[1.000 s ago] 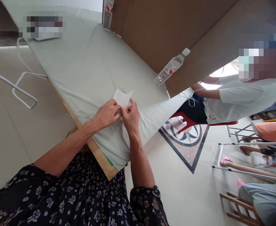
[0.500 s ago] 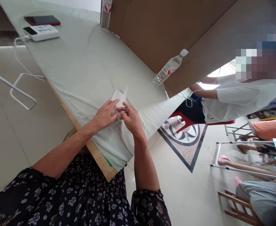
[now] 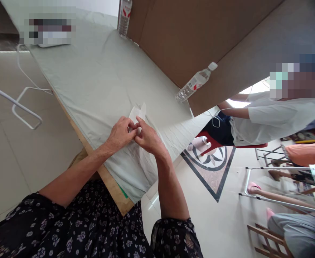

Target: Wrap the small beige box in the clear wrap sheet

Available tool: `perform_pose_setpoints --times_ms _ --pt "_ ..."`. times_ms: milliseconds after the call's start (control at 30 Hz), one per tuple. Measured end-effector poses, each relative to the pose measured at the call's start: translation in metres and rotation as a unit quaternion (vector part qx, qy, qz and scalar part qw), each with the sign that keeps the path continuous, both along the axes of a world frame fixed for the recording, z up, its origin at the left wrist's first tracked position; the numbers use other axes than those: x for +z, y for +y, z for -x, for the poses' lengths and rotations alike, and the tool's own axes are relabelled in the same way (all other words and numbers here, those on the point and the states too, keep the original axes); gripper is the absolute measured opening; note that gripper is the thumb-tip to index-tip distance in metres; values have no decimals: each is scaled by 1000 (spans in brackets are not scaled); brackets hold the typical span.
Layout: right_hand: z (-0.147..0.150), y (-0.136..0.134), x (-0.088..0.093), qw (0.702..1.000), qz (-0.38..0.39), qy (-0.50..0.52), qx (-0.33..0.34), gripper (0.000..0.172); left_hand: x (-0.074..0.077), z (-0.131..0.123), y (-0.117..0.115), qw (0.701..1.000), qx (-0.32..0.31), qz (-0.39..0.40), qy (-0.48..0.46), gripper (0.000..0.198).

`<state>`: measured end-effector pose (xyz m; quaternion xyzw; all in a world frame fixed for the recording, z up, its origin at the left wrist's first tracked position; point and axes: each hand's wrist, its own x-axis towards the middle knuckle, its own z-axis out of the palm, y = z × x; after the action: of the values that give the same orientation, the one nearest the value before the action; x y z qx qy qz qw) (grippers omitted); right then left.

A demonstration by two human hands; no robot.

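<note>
Two hands work together on one white sheet [image 3: 134, 114], thin in appearance, on the cloth-covered bench [image 3: 120, 203], inboard of the near corner. From where I stand, it lies partly beneath the fingers; two pale points project toward the far edge.

Hand condition: the left hand [image 3: 122, 132] is nearly closed, thumb and forefinger brought together at the sheet's near side. The right hand [image 3: 149, 139] is half open, forefinger extended, thumb bent inward. Fingertips of both meet or almost meet. Whether either has a firm hold cannot be told; the fingers cover the contact point.

Caution: a sheet this thin could tear or crease if the hands pull unevenly. Loose folds in the pale cloth [image 3: 98, 71] could snag it or be pinched along with it. A sideways knock near the right edge could topple the plastic bottle [image 3: 196, 84] beside the cardboard [image 3: 170, 39]. A pull on the white cable [image 3: 25, 68], slack over the left edge, could drag whatever it feeds.

Markings: the bottle's label carries red print and a small dark block; no word is legible. A second bottle [image 3: 124, 19], toward the far edge, shows red marks, equally unreadable. Items at the far left corner are obscured; no lettering can be read.
</note>
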<state>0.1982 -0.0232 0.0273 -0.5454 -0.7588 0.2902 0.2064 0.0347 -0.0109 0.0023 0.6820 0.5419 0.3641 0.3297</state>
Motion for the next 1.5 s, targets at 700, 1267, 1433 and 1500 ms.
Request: perform_pose_setpoints --times_ms 700,1267,1433,1500 --pt "-36 29 -37 960 -19 208 -187 43 9 -8 -3 971 -53 -59 224 27" --pt "-6 64 -45 912 68 386 -119 28 -8 -4 -3 980 -41 -98 167 24" --pt "-5 47 -42 927 20 360 -101 35 -9 -3 -3 986 -19 -91 139 23" --pt "-6 40 -39 938 4 335 -90 36 -11 -4 -6 990 9 -86 116 26"
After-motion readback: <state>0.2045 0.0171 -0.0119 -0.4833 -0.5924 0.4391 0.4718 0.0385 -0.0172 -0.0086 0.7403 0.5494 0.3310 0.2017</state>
